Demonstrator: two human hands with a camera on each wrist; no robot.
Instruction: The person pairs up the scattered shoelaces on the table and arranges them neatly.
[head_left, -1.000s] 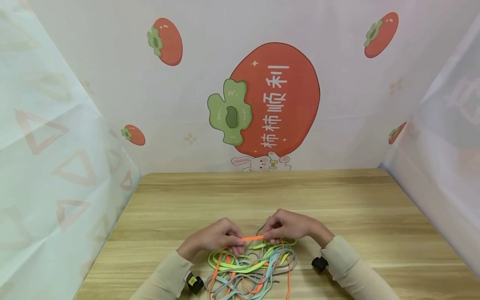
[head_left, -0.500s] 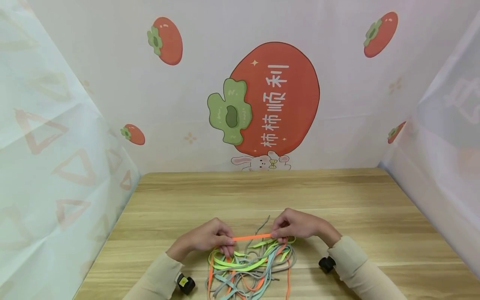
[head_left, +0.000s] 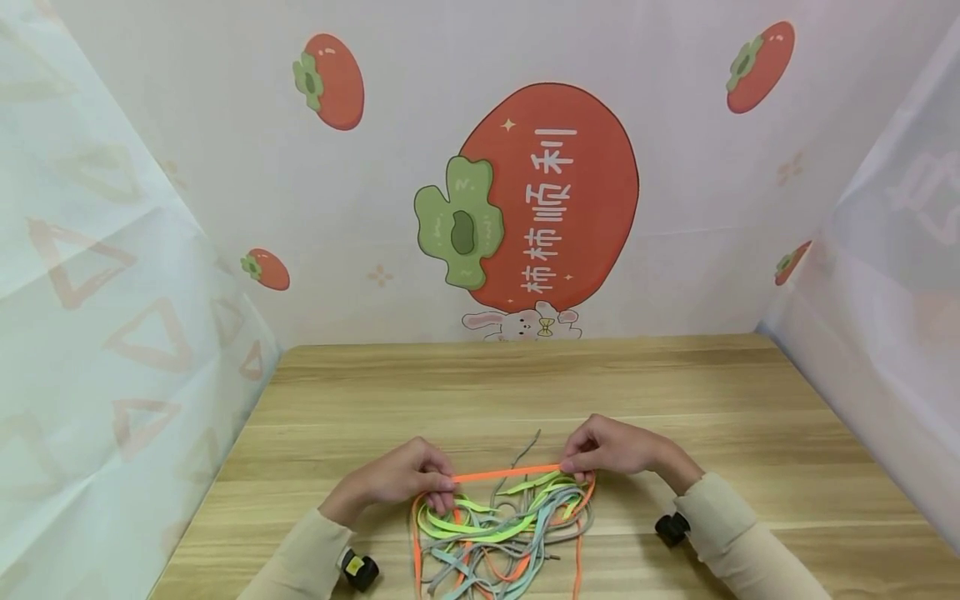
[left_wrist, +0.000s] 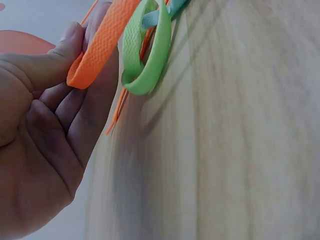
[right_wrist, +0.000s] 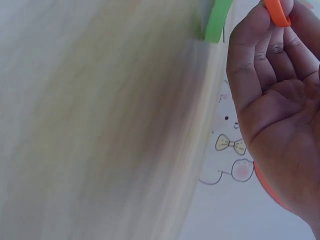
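Note:
A flat orange shoelace [head_left: 506, 473] runs nearly straight between the two hands, above a tangle of laces. My left hand [head_left: 408, 477] pinches it between thumb and fingertips, and in the left wrist view the orange lace [left_wrist: 102, 47] folds over at the thumb. My right hand [head_left: 611, 446] pinches the lace farther along; a short orange bend shows at its fingertips in the right wrist view. Below lies the heap, with a neon green lace [head_left: 491, 530], a grey lace [head_left: 527, 448] and a pale blue lace [head_left: 542, 533]. Orange ends hang down at both sides of the heap.
The wooden table [head_left: 517, 383] reaches back to a white backdrop printed with persimmons and a rabbit. White sheets with faint patterns stand at the left and right. Black wrist cameras sit at both sleeve cuffs.
Both hands have drawn apart, the left one leftward and the right one rightward. The orange stretch between them has grown longer. The grey lace's tip now shows behind it.

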